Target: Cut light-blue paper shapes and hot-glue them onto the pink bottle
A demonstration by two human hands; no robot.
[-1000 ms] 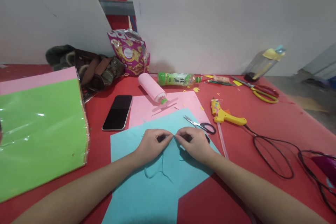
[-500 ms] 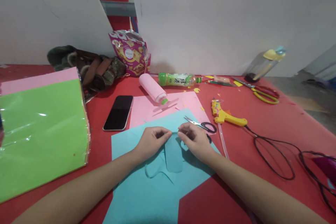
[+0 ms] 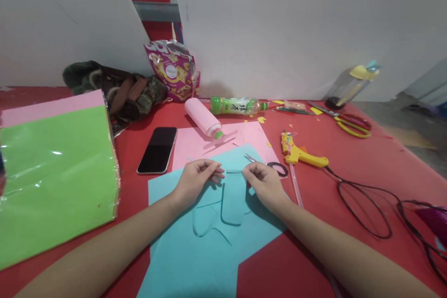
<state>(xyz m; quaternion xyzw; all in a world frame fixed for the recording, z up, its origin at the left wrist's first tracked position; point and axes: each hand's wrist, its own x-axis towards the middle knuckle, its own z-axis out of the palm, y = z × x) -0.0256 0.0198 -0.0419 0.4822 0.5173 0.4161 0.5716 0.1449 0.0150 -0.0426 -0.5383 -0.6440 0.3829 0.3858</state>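
Note:
My right hand [image 3: 267, 184] pinches the upper right corner of a small cut piece of light blue paper [image 3: 233, 200], whose top edge is folded over in a narrow strip. To its left, my left hand [image 3: 197, 179] is apart from the piece, its fingers loosely spread and holding nothing. Beneath both hands lies a large light blue paper sheet [image 3: 195, 265]. Thin curled blue paper offcuts [image 3: 206, 233] rest on that sheet beside the small piece. Small scissors [image 3: 277, 167] with black handles lie just beyond my right hand, partly hidden by it.
A yellow glue gun [image 3: 303, 156] with a looping black cord [image 3: 366, 230] lies right. Behind are a pink-wrapped bottle [image 3: 202, 118], a green-labelled bottle [image 3: 232, 105] and large scissors [image 3: 349, 123]. Leftward are a phone [image 3: 158, 150] and a pack of coloured paper [image 3: 59, 186].
My left hand has let go of the small blue piece and drawn back slightly left. The piece has shifted a little right and up with my right hand.

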